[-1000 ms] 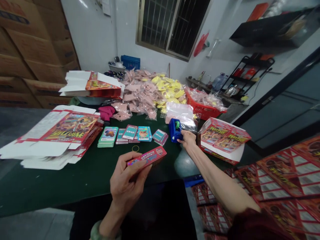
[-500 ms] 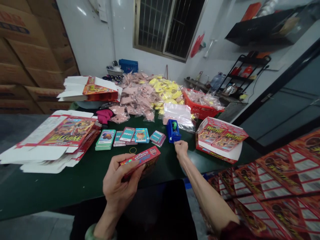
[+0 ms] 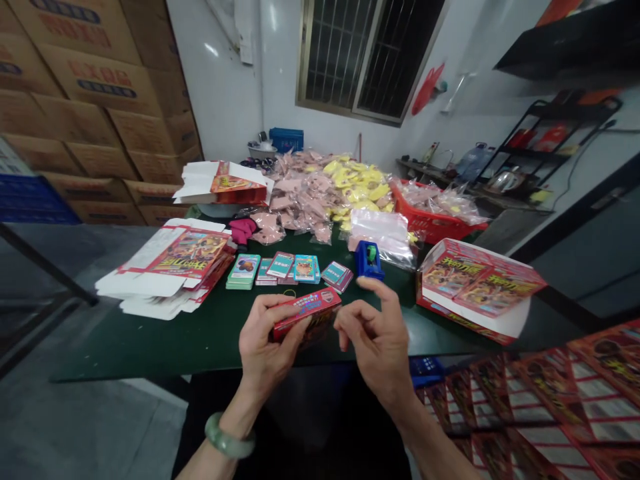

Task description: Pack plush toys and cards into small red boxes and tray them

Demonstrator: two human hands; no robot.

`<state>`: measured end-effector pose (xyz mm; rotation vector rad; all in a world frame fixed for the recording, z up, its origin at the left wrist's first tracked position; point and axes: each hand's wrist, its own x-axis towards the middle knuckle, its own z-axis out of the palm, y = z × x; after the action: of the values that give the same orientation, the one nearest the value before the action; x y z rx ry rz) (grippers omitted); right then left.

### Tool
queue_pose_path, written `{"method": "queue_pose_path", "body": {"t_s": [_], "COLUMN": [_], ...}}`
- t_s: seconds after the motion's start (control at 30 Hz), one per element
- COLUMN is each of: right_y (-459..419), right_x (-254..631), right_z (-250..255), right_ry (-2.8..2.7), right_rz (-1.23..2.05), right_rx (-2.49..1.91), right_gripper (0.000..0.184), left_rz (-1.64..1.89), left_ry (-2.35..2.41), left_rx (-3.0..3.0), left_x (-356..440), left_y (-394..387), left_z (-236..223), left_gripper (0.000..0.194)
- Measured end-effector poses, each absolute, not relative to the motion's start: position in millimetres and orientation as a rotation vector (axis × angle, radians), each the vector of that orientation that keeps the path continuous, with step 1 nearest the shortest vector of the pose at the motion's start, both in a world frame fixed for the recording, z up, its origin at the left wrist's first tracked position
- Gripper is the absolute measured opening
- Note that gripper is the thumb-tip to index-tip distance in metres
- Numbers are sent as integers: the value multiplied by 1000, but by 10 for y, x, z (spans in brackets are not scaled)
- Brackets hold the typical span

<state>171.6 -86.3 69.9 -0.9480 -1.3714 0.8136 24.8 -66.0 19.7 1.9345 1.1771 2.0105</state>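
My left hand (image 3: 270, 337) is wrapped round a small red card box (image 3: 315, 308), its shiny printed narrow side facing up. My right hand (image 3: 377, 330) is at the box's right end, index finger raised apart from the thumb and the other fingers bent. Whether a bit of tape clings to its fingertips is too small to tell. Just beyond this hand stands a blue tape dispenser (image 3: 370, 261) with a green roll. Behind the box lie several piles of printed cards (image 3: 243, 272), and a yellow rubber band (image 3: 289, 293) is partly hidden by the box.
Flattened red and white cartons (image 3: 165, 267) are stacked at left. A display box (image 3: 473, 287) with red packs stands at right. Bagged pink and yellow plush pieces (image 3: 305, 193), clear plastic bags (image 3: 380, 230) and a red basket (image 3: 425, 217) are at the back. More printed boxes (image 3: 550, 387) lie lower right.
My right hand has come back from the tape dispenser to the box's end, its index finger now raised. My left hand still holds the box. The view has swung left.
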Motion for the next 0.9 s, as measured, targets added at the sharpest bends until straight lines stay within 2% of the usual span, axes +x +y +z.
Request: {"method": "queue_pose_path", "body": {"t_s": [0.07,0.13,0.3,0.47,0.73,0.9], "right_y": [-860,-850,-839,-804,-790,-740], "right_x": [1617,1541,1434,1422,1430,1411], "right_z": [689,637,576,613,619,289], "right_ry": [-1253,-1165,-1062,-1066,-1077,-1093], "right_rz": [994,1101,1221,1217,1200,1172], "right_rx": [-892,-875,-911,-1015,-1080,-1187], "right_gripper": [50,58,47,47,45,59], "left_rz": [1994,1998,2019,1973,1590,1510], "left_ry": [1194,1210,1210,1120,1141,1070], "left_rx": [1906,1883,1896,1972,2446,2347], "left_x": [253,260,263,217,72,61], "left_y": [-669,-672,-673,-678,-661,-649], "left_z": [194,188,149,160,300,420], "left_gripper": [27,31,38,38,38,36]}}
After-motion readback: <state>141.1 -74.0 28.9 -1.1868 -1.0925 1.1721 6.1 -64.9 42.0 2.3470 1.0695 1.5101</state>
